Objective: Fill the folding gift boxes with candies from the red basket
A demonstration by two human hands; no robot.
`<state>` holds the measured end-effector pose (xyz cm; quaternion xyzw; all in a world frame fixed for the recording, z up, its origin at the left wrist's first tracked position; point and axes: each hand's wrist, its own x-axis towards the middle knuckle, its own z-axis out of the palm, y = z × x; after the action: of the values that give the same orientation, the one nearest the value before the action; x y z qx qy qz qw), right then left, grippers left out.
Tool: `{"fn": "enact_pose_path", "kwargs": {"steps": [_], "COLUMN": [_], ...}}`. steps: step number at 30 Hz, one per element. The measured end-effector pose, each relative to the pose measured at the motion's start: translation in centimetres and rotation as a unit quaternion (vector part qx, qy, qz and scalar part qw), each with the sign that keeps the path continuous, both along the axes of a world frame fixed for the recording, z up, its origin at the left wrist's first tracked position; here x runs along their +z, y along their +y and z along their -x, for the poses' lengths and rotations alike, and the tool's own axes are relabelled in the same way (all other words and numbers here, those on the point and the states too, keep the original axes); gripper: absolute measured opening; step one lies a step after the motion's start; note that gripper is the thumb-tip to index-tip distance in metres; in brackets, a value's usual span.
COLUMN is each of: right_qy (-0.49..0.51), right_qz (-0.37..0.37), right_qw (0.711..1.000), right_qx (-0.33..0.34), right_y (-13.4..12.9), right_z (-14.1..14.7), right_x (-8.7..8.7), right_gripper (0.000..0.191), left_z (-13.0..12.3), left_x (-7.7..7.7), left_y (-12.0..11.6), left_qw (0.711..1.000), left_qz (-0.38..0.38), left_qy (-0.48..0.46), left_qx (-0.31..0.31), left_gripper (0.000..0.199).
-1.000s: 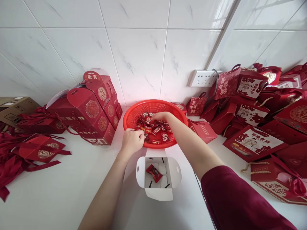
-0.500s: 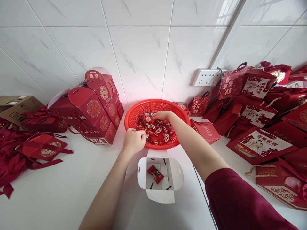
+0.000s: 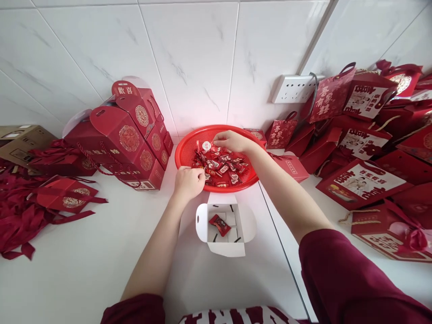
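Observation:
A red plastic basket (image 3: 251, 177) with perforated sides holds many small wrapped candies (image 3: 224, 168) in red wrappers. My right hand (image 3: 232, 141) is over the basket's far side, fingertips pinched on a red wrapped candy (image 3: 206, 146) with a white round mark. At the basket's near left rim, my left hand (image 3: 189, 183) is curled closed with its knuckles up; whatever its fingers hold is hidden. Just in front of the basket stands an open white-lined box (image 3: 212, 209), flaps spread outward. One red wrapped candy (image 3: 220, 224) lies inside it.
Red gift boxes (image 3: 130, 139) are stacked at left, beside red ribbons (image 3: 20, 216) and a cardboard box (image 3: 23, 144). Many red gift boxes (image 3: 364, 184) are piled at right. A power strip (image 3: 293, 89) rests against the tiled wall. A dark seam crosses the white tabletop (image 3: 77, 265).
My right hand has lifted slightly from the pile with a candy at its fingertips. My left hand stays at the rim. The whole view has shifted, so things sit higher in it.

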<state>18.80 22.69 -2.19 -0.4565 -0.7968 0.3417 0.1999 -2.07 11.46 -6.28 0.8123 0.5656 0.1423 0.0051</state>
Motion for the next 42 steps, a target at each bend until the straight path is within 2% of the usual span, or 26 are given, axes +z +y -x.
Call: {"fn": "enact_pose_path", "kwargs": {"steps": [2, 3, 6, 7, 8, 10, 14, 18, 21, 24, 25, 26, 29, 30, 32, 35, 39, 42], "right_qy": [0.083, 0.117, 0.081, 0.063, 0.066, 0.112, 0.159, 0.115, 0.072, 0.057, 0.059, 0.063, 0.068, 0.067, 0.065, 0.056, 0.051, 0.053], "right_qz": [-0.006, 0.009, 0.052, 0.05, 0.029, -0.044, -0.168, -0.253, -0.272, -0.295, -0.303, -0.311, -0.327, -0.331, -0.34, -0.353, -0.369, -0.371], "right_qw": [0.996, 0.989, 0.974, 0.973, 0.978, 0.988, 0.972, 0.95, 0.948, 0.943, 0.941, 0.938, 0.932, 0.931, 0.929, 0.926, 0.921, 0.92], "right_qx": [0.041, 0.086, 0.206, 0.215, 0.196, 0.1, -0.048, -0.141, -0.152, -0.144, -0.139, -0.136, -0.139, -0.139, -0.133, -0.12, -0.112, -0.113], "right_y": [-3.1, -4.9, -10.3, -12.0, -13.5, -16.0, -18.9, -19.9, -19.7, -19.4, -19.4, -19.3, -19.4, -19.4, -19.6, -19.7, -19.7, -19.6], "right_z": [-0.6, -0.9, -1.8, -2.1, -2.4, -3.1, -5.0, -6.0, -5.6, -4.8, -4.6, -4.4, -4.1, -4.0, -4.0, -3.9, -3.9, -4.1], "right_x": [1.1, 1.6, 2.0, 1.8, 1.4, 0.2, -3.5, -7.3, -9.7, -11.5, -12.0, -12.3, -12.7, -12.8, -12.7, -12.7, -12.7, -12.8], "right_gripper": [0.026, 0.025, 0.022, 0.02, 0.02, 0.02, 0.018, 0.022, 0.033, 0.043, 0.046, 0.048, 0.051, 0.052, 0.051, 0.05, 0.049, 0.05], "left_z": [0.0, 0.0, -0.1, -0.1, -0.1, 0.0, 0.4, 0.5, 0.0, -0.6, -0.8, -0.9, -0.8, -0.7, -0.3, 0.4, 1.0, 1.0], "left_x": [0.0, 0.0, 0.0, 0.0, -0.1, -0.1, 0.5, 2.1, 2.6, 2.0, 1.6, 1.2, -0.1, -0.4, -0.9, -1.5, -1.6, -1.1], "left_y": [0.0, 0.0, 0.0, 0.0, 0.0, -0.1, 0.0, 1.9, 4.7, 7.9, 8.8, 9.6, 10.8, 11.0, 11.0, 11.0, 11.1, 11.2], "left_qw": [1.0, 1.0, 1.0, 1.0, 1.0, 0.999, 0.998, 0.993, 0.991, 0.987, 0.984, 0.979, 0.961, 0.957, 0.951, 0.951, 0.955, 0.941], "left_qz": [0.001, 0.002, 0.005, 0.005, 0.005, 0.006, 0.03, 0.065, 0.093, 0.15, 0.176, 0.203, 0.273, 0.288, 0.307, 0.308, 0.276, 0.269], "left_qy": [-0.002, -0.004, -0.013, -0.017, -0.022, -0.032, -0.058, -0.084, -0.069, -0.022, -0.004, 0.013, 0.04, 0.042, 0.033, -0.008, -0.099, -0.192], "left_qx": [0.003, 0.005, 0.007, 0.007, 0.006, 0.003, -0.023, -0.054, -0.068, -0.045, -0.033, -0.022, -0.001, 0.004, 0.009, -0.005, -0.037, -0.073], "left_gripper": [0.03, 0.029, 0.028, 0.028, 0.029, 0.031, 0.029, 0.029, 0.03, 0.028, 0.036, 0.053, 0.111, 0.123, 0.132, 0.125, 0.083, 0.056]}}
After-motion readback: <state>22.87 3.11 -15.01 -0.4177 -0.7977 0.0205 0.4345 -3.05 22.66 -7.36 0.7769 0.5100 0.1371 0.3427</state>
